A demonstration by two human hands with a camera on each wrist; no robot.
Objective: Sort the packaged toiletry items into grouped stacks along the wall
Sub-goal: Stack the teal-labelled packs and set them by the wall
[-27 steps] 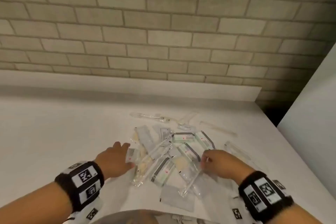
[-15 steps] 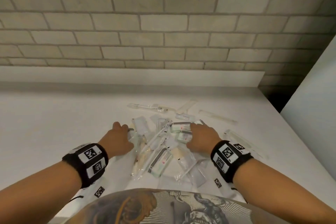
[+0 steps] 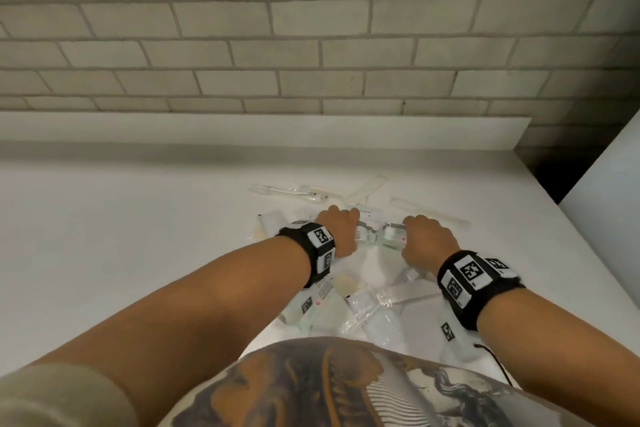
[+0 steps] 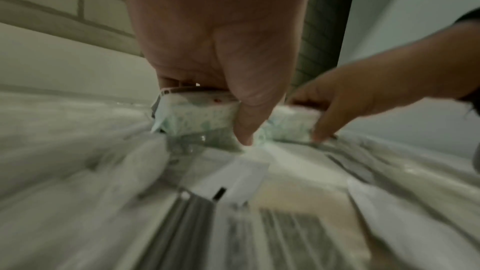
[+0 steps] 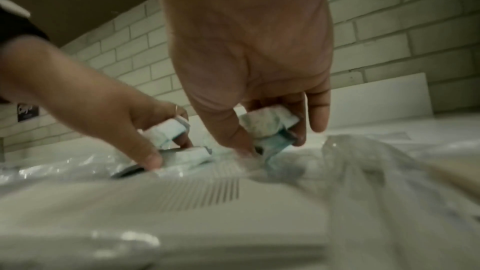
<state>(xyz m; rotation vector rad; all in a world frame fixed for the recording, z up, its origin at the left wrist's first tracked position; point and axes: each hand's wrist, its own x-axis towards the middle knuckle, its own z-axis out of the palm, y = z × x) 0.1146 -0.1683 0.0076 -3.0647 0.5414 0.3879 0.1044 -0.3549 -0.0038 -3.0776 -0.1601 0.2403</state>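
— What stands behind?
— A pale brick wall (image 3: pixel 311 45), with a low white ledge (image 3: pixel 263 130) along its foot.
— And below?
— A white table (image 3: pixel 121 218); at right, perhaps a white panel (image 3: pixel 609 201).

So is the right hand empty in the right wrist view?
No, the right hand pinches a small white-and-green wrapped packet between thumb and fingers above the pile.

Likely a bathroom: pale brick-tiled wall (image 3: pixel 311 45) behind a white counter (image 3: pixel 121 236) strewn with toiletry packets (image 3: pixel 360 308).
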